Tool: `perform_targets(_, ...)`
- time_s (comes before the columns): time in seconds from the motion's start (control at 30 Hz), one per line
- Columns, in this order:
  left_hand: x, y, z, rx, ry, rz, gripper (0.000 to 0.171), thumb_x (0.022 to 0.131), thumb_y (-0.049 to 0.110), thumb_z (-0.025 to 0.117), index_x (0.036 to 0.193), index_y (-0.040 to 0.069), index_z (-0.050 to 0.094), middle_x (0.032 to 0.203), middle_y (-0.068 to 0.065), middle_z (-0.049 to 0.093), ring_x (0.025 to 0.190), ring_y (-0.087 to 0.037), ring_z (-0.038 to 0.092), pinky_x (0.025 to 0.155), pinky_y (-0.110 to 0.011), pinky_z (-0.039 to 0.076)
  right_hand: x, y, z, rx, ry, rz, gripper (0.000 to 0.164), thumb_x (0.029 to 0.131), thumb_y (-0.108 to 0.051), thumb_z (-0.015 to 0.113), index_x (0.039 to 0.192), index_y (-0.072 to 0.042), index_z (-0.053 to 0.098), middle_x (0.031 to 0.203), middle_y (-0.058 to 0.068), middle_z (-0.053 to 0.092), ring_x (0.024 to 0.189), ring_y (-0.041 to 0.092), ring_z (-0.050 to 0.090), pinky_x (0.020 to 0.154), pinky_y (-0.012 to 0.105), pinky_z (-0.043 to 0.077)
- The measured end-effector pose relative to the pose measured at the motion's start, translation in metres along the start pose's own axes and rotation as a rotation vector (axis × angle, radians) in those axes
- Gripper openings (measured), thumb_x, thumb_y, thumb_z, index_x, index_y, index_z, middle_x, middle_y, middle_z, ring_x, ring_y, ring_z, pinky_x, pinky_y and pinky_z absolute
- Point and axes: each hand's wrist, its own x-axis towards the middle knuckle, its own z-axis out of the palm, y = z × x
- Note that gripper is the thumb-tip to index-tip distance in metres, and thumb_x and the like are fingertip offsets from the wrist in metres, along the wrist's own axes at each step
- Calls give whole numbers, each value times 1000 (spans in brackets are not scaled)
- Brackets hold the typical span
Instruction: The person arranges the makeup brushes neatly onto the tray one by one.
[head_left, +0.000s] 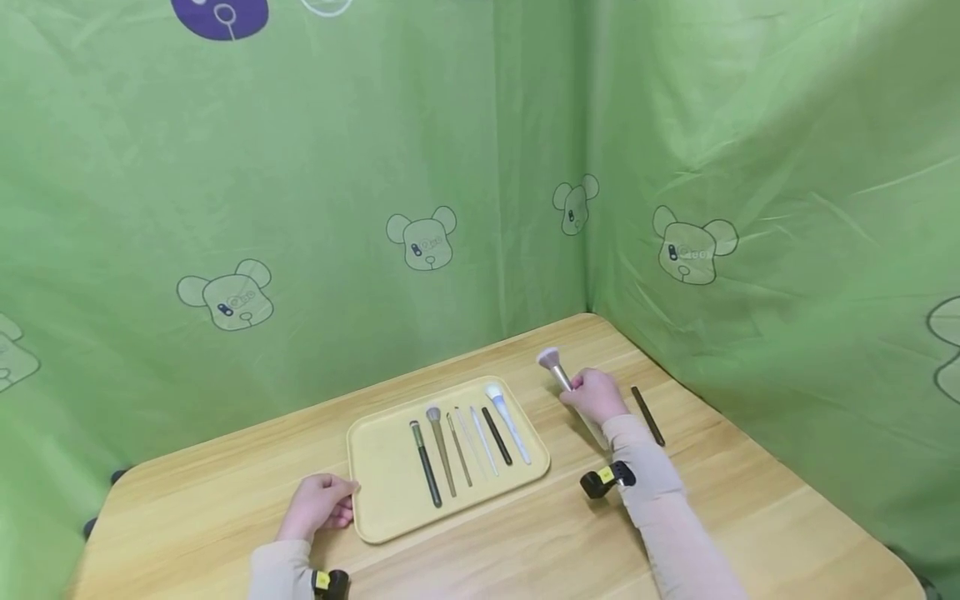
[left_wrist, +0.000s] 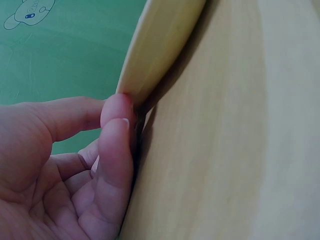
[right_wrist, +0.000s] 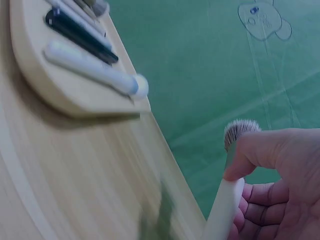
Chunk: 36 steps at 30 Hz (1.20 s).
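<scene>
My right hand [head_left: 597, 397] pinches a makeup brush [head_left: 557, 367] by its white handle, with its fluffy head pointing away over the table to the right of the tray. In the right wrist view, thumb and fingers close around that handle, just below the silvery ferrule. At its left edge, the yellow tray [head_left: 382, 508] is pinched by my left hand [head_left: 318, 502]; the left wrist view has the fingertips at the rim. Several brushes lie side by side on the tray, among them a thick white brush [head_left: 508, 423], a black one [head_left: 497, 435] and a dark green one [head_left: 426, 463].
A dark brush-like stick [head_left: 648, 416] lies on the wooden table [head_left: 480, 562], right of my right hand. Green curtains [head_left: 337, 292] with bear prints stand behind the table and along its right side.
</scene>
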Motion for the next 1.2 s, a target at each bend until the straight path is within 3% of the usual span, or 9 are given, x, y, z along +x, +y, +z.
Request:
perform_targets(0.3,0,-1,0,-1,12,4,21,81,18,61,85,-2,59,64,-5,60,52,-12,57,51,-25,53,-8,-36,18,62,-65,22,22,70,-21,68,79,-7,54,74,7,58,66,19,54,58,27,46)
perform_targets(0.5,0,-1,0,-9,10,7,20,81,17,60,86,-2,58,64,-5,59,52,-12,57,50,-25,53,-10,-54,33,102,-78,-20,21,68,-20,69,76,-7,55,71,5,57,61,16,51,51,23,43)
perform_targets(0.87,2,0,0,-6,2,2,20,82,18,60,85,-2,57,63,-4,59,51,-11,57,49,-24,52,-20,-95,66,272,-185,-49,18,67,-13,71,75,-7,56,73,4,58,63,15,53,55,23,46)
perform_targets(1.2,1,1,0,-10,-3,-2,20,82,18,60,85,-2,57,62,-4,59,51,-11,57,50,-24,53,-33,-135,98,298,-247,-116,16,68,-16,69,76,-7,59,68,1,59,53,10,52,49,22,48)
